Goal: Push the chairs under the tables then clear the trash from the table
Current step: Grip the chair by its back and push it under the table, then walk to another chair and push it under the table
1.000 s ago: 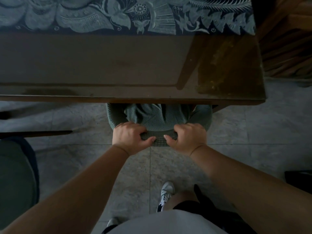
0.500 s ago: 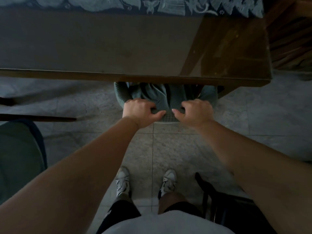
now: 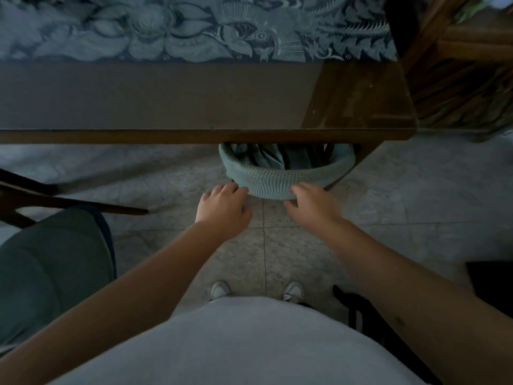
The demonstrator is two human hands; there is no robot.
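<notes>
Chair with a green knitted cover stands almost fully under the wooden table — only the curved top of its backrest shows past the table edge. The left hand and the right hand are at this backrest, with relaxed, slightly spread fingers; the fingertips touch the knitted rim or are just beside it, and they grip nothing. I judge the chair is moderately heavy and stiff in its frame, but the cover is soft and may slide, so the top rail of the backrest is the best place to hold. A second chair — dark cushion — stands at the left, not yet pushed in.
</notes>
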